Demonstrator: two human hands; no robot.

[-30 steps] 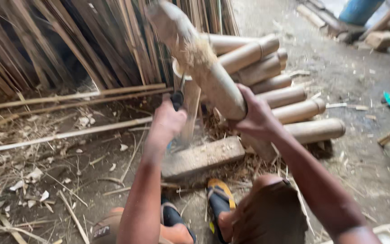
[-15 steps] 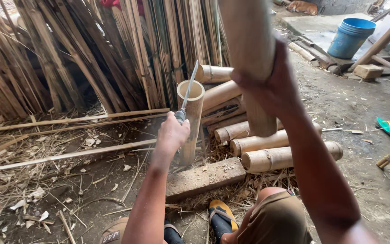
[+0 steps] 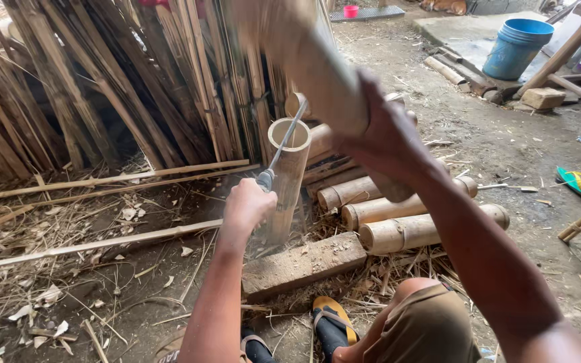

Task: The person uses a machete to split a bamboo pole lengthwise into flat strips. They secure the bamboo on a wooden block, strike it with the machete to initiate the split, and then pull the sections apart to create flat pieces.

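Seen from the head camera, the person's left hand [image 3: 249, 205] is clenched around the handle of a long knife [image 3: 284, 144], whose thin blade lies across the open top rim of an upright bamboo tube [image 3: 289, 176]. The tube stands just ahead of that hand, its foot on a flat wooden block [image 3: 304, 263] on the dirt floor. The right hand [image 3: 379, 138], raised above and to the right of the left hand, grips a thick bamboo club [image 3: 304, 60], blurred with motion. To do this well, the blade likely needs to stay centred on the rim and held steady, with the club landing squarely on the blade's back, well clear of the left hand's knuckles. The tube is pale tan, hollow and smooth-walled, with a clean round cut mouth. Beyond the right hand lie several cut bamboo sections [image 3: 411, 218] side by side; a blue bucket [image 3: 518, 47] stands far off.
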